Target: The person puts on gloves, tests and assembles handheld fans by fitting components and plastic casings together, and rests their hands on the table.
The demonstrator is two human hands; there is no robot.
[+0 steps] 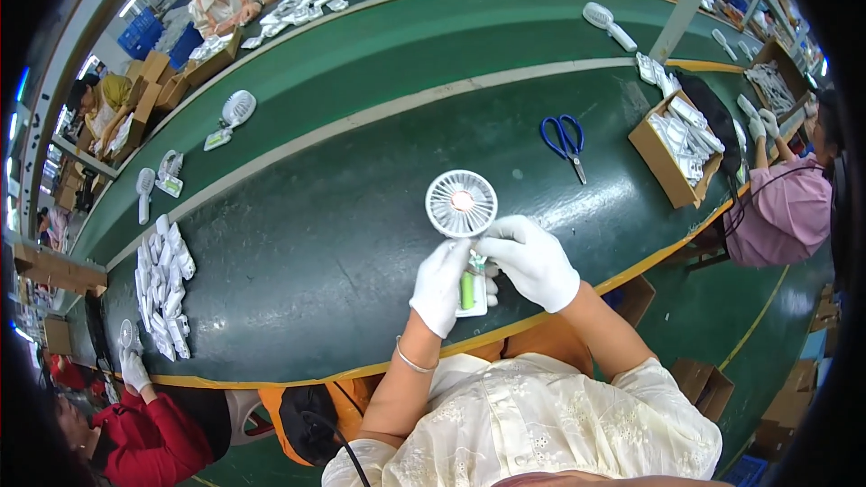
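The table [361,216] has a dark green top, a yellow strip [216,384] along its near edge and a pale strip [381,114] along its far side. From its middle, a loose heap of white pieces [164,284] lies toward half past eight, blue-handled scissors [572,152] lie at two o'clock, and an open cardboard box [657,165] of white parts [687,140] stands between two and three.

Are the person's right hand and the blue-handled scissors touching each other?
Apart: the head view shows green tabletop between the right hand and the blue-handled scissors.
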